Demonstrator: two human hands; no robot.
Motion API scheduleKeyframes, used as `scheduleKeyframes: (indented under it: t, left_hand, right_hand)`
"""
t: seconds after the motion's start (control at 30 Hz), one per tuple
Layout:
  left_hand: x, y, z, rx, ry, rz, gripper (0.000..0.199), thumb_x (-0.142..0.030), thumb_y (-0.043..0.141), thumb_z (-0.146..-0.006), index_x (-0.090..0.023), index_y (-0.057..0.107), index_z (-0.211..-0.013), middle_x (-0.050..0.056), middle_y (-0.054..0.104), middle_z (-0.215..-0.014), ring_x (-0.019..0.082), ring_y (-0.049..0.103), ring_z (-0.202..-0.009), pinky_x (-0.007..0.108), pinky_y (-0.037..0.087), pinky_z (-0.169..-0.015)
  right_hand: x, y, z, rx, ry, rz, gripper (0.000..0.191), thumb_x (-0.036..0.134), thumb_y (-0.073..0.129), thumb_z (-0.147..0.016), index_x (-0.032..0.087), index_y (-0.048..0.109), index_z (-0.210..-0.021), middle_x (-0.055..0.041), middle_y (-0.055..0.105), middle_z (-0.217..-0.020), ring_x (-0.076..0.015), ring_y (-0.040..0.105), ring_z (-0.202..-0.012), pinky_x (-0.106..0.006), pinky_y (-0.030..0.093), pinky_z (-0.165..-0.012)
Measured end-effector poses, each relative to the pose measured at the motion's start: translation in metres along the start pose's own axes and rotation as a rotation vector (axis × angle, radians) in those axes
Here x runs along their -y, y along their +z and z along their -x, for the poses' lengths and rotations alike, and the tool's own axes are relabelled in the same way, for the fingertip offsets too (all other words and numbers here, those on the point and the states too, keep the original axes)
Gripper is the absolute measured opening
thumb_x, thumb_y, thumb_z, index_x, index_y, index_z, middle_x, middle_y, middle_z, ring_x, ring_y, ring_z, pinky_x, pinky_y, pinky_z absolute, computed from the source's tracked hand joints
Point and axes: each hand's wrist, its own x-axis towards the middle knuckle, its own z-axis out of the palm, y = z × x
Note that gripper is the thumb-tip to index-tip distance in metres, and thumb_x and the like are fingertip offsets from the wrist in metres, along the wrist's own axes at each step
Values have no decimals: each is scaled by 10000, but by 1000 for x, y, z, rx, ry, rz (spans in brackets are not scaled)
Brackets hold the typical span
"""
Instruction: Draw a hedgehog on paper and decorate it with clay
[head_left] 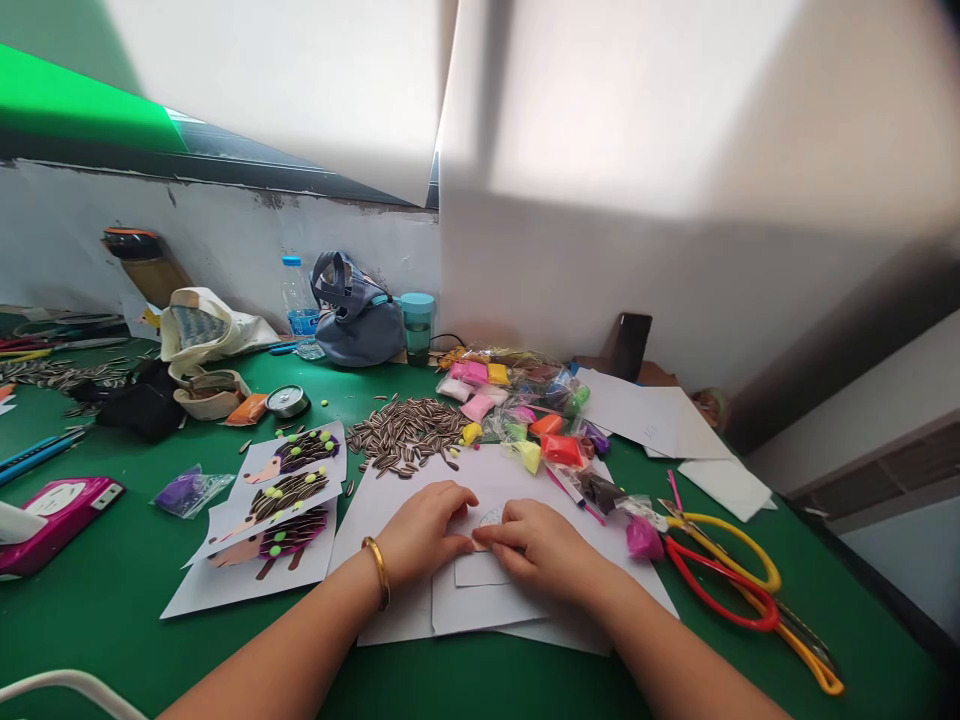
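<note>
My left hand [427, 530], with a gold bangle at its wrist, rests on a small white paper [480, 572], its fingers curved and its thumb apart from them. Facing it, my right hand [544, 545] is closed, its fingertips low on the same paper and almost meeting my left thumb. Whatever those fingertips hold, if anything, is hidden. Between the hands a faint bluish drawing [491, 517] shows. Larger white sheets [390, 610] lie underneath. Beyond the hands are a heap of sunflower seeds [409, 430] and packets of coloured clay [562, 450].
Hedgehog pictures [289, 500] made with seeds lie at the left, near a purple clay packet [184, 490]. Scissors [720, 560] with yellow and red handles lie at the right. A blue bag [360, 325], a cup [417, 325] and a phone [631, 345] stand along the wall.
</note>
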Motion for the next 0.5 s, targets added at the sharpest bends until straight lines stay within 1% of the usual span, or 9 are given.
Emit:
scheduleKeyframes:
  t: [0.1, 0.23, 0.4, 0.5]
  left_hand:
    - [0, 0, 0, 4, -8, 0, 367, -235, 749, -735, -195, 602, -1069, 41, 656, -963, 222, 593, -931, 350, 462, -834]
    - [-1, -1, 0, 11, -17, 3, 391, -228, 757, -726, -191, 599, -1082, 44, 658, -973, 224, 590, -936, 355, 462, -840]
    - [1, 0, 0, 5, -18, 8, 378, -235, 747, -729, -198, 601, -1076, 43, 658, -964, 227, 595, -933, 352, 465, -834]
    - [2, 0, 0, 6, -18, 10, 393, -228, 753, -722, -196, 598, -1082, 46, 658, -972, 228, 594, -938, 354, 466, -838]
  right_hand:
    - [-2, 0, 0, -8, 17, -54, 354, 222, 501, -927, 312, 647, -1237, -38, 581, -893, -161, 554, -832, -261, 372, -730]
    - [0, 1, -1, -11, 8, 11, 305, 238, 503, -926, 310, 693, -1154, -34, 578, -845, -169, 546, -821, -268, 358, -714]
    - [2, 1, -2, -12, 24, 8, 323, 229, 492, -932, 295, 676, -1188, -39, 591, -872, -165, 553, -828, -261, 363, -724]
    - [2, 0, -2, -2, 35, 30, 324, 211, 495, -919, 292, 681, -1172, -39, 594, -869, -170, 555, -836, -264, 360, -726]
